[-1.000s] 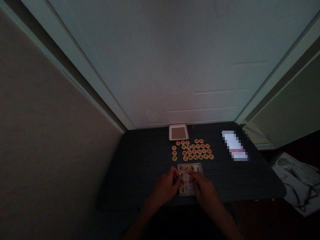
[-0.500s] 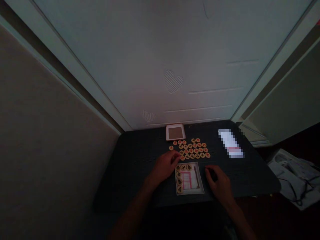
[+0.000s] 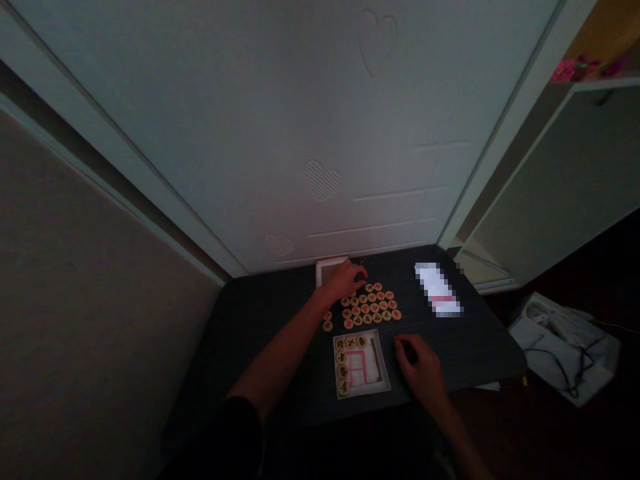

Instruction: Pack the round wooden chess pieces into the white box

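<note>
Round wooden pieces (image 3: 375,307) with red or black characters lie in rows on the dark table. My left hand (image 3: 345,279) reaches over the back rows, partly covering the white-rimmed lid; its fingers are curled together, and anything between them is too small to make out. In front of the rows sits a shallow square box (image 3: 376,387) with several pieces along its left and back sides. My right hand (image 3: 417,363) rests on the table just right of the box, thumb and forefinger curled, their tips close together; whether they pinch anything is unclear.
A pixelated bright object (image 3: 437,289) lies on the table's right side. The white wall panel (image 3: 280,167) rises behind the table (image 3: 250,320). On the floor at the right is a white container (image 3: 565,347) with dark cables.
My left hand has moved from the front left of the rows to the back, over the lid. Two pieces now show left of the rows. The view has shifted; my right hand stays beside the box.
</note>
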Motion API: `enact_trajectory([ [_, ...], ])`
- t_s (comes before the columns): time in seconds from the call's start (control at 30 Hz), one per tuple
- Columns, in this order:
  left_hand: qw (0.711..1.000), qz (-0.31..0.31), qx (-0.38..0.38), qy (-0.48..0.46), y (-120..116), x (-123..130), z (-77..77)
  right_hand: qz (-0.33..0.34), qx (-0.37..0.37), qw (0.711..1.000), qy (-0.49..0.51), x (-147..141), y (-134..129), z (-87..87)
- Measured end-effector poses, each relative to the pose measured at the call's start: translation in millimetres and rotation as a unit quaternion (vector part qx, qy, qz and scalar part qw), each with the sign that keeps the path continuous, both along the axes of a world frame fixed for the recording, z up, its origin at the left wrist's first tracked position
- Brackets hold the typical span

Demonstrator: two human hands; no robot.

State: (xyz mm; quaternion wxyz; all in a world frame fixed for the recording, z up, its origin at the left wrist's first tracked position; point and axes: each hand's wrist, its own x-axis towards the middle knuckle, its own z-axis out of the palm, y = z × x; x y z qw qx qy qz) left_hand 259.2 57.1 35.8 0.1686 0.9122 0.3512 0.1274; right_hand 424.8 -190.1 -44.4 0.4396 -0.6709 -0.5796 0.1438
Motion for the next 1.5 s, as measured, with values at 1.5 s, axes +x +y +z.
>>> enact_trajectory([
  [1.5,0.997,0.002,0.000,0.079,-18,-3,-6.1,0.005,0.006,1.000,0.018,-1,1,0.6],
])
